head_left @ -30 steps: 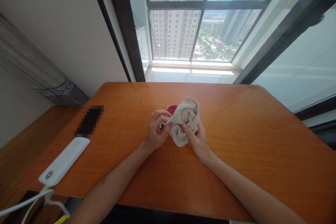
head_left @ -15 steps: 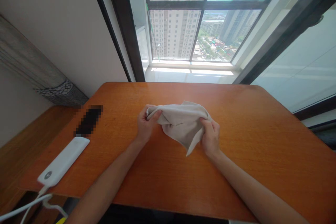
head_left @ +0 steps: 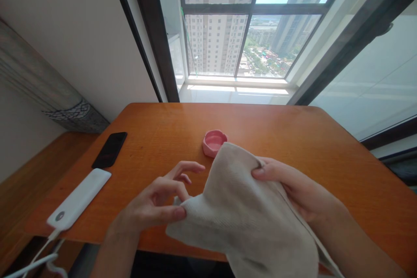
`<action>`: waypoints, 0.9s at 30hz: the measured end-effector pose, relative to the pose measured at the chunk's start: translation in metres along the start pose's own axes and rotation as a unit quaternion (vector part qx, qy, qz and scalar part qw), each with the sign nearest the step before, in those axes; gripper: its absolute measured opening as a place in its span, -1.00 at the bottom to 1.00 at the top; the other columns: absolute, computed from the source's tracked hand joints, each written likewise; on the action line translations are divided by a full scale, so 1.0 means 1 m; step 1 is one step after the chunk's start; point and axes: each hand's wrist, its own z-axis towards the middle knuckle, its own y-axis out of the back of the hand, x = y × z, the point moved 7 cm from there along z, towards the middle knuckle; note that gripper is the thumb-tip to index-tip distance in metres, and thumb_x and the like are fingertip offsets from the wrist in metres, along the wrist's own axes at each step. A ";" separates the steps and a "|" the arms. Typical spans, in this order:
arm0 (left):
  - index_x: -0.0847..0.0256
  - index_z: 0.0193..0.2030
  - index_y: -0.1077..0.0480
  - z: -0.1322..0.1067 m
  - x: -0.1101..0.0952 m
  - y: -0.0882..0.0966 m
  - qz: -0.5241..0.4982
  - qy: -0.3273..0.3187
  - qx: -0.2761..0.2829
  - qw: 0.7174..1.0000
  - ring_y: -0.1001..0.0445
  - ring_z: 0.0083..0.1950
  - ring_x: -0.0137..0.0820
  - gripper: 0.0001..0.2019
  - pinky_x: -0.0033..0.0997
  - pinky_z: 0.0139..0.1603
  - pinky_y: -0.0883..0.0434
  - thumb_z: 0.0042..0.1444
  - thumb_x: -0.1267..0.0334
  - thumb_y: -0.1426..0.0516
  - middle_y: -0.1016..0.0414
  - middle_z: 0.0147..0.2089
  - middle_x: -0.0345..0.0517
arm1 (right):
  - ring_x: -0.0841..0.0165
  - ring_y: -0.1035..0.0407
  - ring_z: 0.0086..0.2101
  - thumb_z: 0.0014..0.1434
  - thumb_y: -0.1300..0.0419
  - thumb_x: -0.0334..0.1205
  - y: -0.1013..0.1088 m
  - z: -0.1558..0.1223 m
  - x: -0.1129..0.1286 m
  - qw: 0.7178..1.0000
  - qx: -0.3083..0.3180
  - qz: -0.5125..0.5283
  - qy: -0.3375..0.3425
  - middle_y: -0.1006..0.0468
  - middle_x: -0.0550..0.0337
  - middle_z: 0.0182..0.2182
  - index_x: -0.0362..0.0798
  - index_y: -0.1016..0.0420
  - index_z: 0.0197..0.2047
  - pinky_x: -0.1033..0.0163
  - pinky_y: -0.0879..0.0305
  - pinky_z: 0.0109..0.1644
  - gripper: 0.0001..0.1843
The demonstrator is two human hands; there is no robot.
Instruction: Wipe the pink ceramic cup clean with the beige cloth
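A plain beige cloth (head_left: 250, 217) droops in soft folds between two hands: the left hand (head_left: 148, 206) pinches one corner, the right hand (head_left: 304, 193) its upper edge. Beyond the grip, it blocks my view of part of a pink dish (head_left: 213, 141); leftward lie a black phone (head_left: 110, 150) and white device (head_left: 80, 199).

Left hand (head_left: 148, 206) and right hand (head_left: 302, 191) drawn back from pink dish (head_left: 214, 141); beige cloth (head_left: 247, 217) closer to camera, spread wider. Dish, hidden half a second ago, now mostly visible.
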 end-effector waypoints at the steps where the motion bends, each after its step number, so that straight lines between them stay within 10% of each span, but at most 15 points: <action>1: 0.16 -0.37 -0.61 -0.005 0.009 -0.002 -0.021 0.014 -0.010 1.000 -0.53 0.24 -0.03 -0.61 -0.13 0.20 -0.51 0.19 -0.14 -0.37 -0.57 0.19 0.08 | 0.16 -0.70 -0.26 0.25 -0.30 0.01 -0.001 0.009 -0.004 0.999 0.023 -0.032 -0.016 -0.77 0.09 -0.25 0.01 -0.71 0.01 0.18 -0.64 -0.27 -0.63; 4: 0.17 -0.22 -0.47 -0.020 0.054 -0.005 -0.141 0.134 -0.071 0.978 -0.56 -0.24 -0.35 -0.61 -0.43 -0.25 -0.46 0.29 -0.15 -0.29 -0.58 -0.19 -0.08 | 0.14 -0.66 -0.03 0.35 -0.25 -0.04 0.013 0.044 -0.007 0.969 -0.009 -0.233 0.076 -0.76 0.08 -0.02 0.07 -0.64 0.21 0.02 -0.63 0.06 -0.58; 8: 0.05 0.20 -0.31 -0.042 0.100 0.015 -0.105 0.208 -0.240 0.942 -0.55 -0.32 -0.38 -0.36 -0.46 -0.31 -0.43 0.12 -0.15 -0.41 -0.61 -0.16 -0.20 | 0.06 -0.59 0.08 0.38 -0.16 -0.14 0.042 0.047 -0.006 0.818 -0.237 -0.450 0.266 -0.71 -0.05 0.05 0.01 -0.60 0.20 -0.14 -0.49 0.23 -0.61; 11: 0.06 0.41 -0.27 -0.052 0.108 0.025 -0.034 0.196 -0.267 0.943 -0.64 -0.12 -0.25 -0.22 -0.35 -0.13 -0.51 0.16 -0.18 -0.37 -0.68 -0.10 -0.10 | 0.22 -0.64 -0.23 0.43 -0.10 -0.15 0.046 0.026 -0.031 0.806 -0.251 -0.484 0.228 -0.73 0.04 -0.13 -0.01 -0.60 0.14 0.14 -0.54 -0.17 -0.66; 16: 0.10 0.09 -0.64 -0.053 0.104 0.029 0.082 0.202 -0.238 0.946 -0.63 0.16 -0.07 -0.53 -0.21 0.16 -0.50 0.23 -0.18 -0.27 -0.70 0.11 0.02 | 0.14 -0.61 -0.52 0.48 -0.12 0.06 0.038 -0.028 -0.085 0.740 -0.229 -0.625 0.093 -0.64 0.26 -0.53 0.03 -0.54 0.18 0.19 -0.27 -0.47 -0.60; 22: 0.03 0.02 -0.71 -0.045 0.102 0.032 0.168 0.195 -0.166 0.952 -0.62 0.08 -0.09 -0.64 -0.17 0.13 -0.47 0.23 -0.08 -0.27 -0.70 0.03 -0.03 | 0.24 -0.66 -0.47 0.49 -0.14 0.14 0.009 -0.065 -0.142 0.791 -0.158 -0.579 0.119 -0.70 0.29 -0.41 0.06 -0.46 0.28 0.24 -0.47 -0.42 -0.54; 27: 0.03 0.06 -0.71 -0.047 0.098 0.037 0.239 0.184 -0.150 0.941 -0.59 -0.02 -0.15 -0.66 -0.17 0.10 -0.45 0.20 0.00 -0.31 -0.69 -0.05 -0.06 | 0.19 -0.71 -0.23 0.47 -0.17 0.20 -0.001 -0.069 -0.145 0.763 -0.209 -0.587 0.168 -0.72 0.13 -0.14 0.18 -0.54 0.23 0.25 -0.59 -0.36 -0.57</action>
